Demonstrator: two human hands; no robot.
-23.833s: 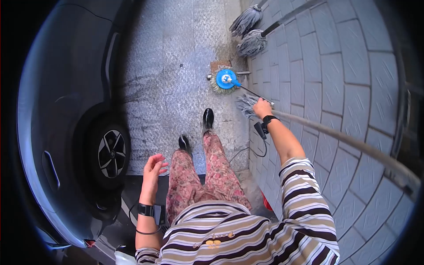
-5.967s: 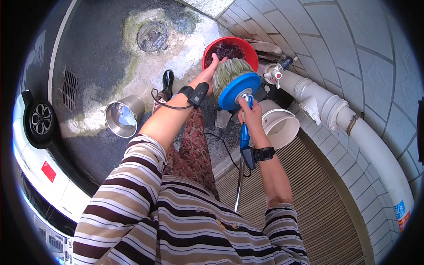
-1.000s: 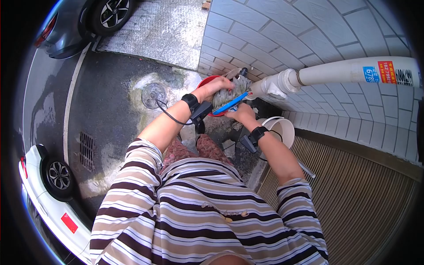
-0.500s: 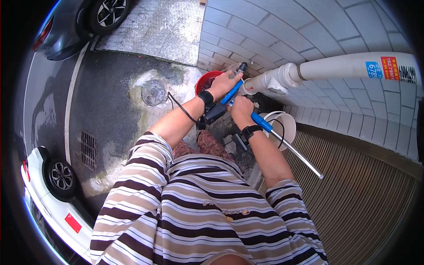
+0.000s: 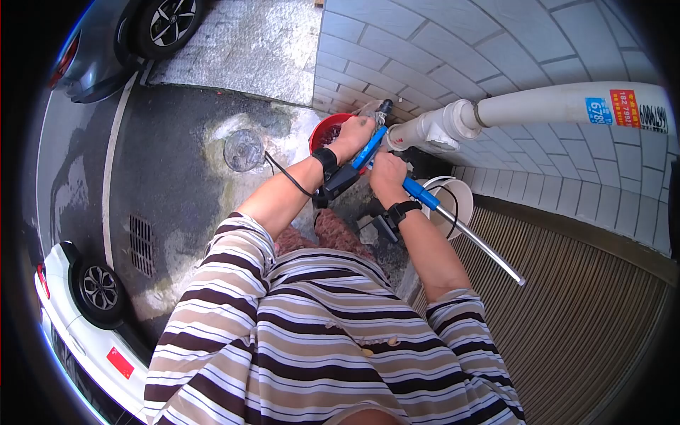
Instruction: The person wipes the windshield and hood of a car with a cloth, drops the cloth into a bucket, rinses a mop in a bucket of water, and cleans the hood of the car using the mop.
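A pole (image 5: 482, 244) with blue grips and a bare metal shaft slants from the red bucket toward the lower right. My right hand (image 5: 388, 173) is closed around its blue middle part. My left hand (image 5: 354, 134) is curled beside the pole's blue upper part, over the rim of the red bucket (image 5: 316, 139). What its fingers hold is hidden. Just past them, a dark fitting (image 5: 385, 106) sits near the wall. Clear water seems to be in the bucket. Both wrists wear black straps with dark boxes attached.
A white drainpipe (image 5: 538, 106) runs along the tiled wall. Right of my legs stands a white bucket (image 5: 460, 202), beside a ribbed shutter (image 5: 567, 304). A round cover (image 5: 243, 150) and a grate (image 5: 142, 245) lie in the ground. Two cars are parked at left.
My left hand has shifted slightly left and down, away from the pole's upper end. The metal end of the pole has moved a little to the right.
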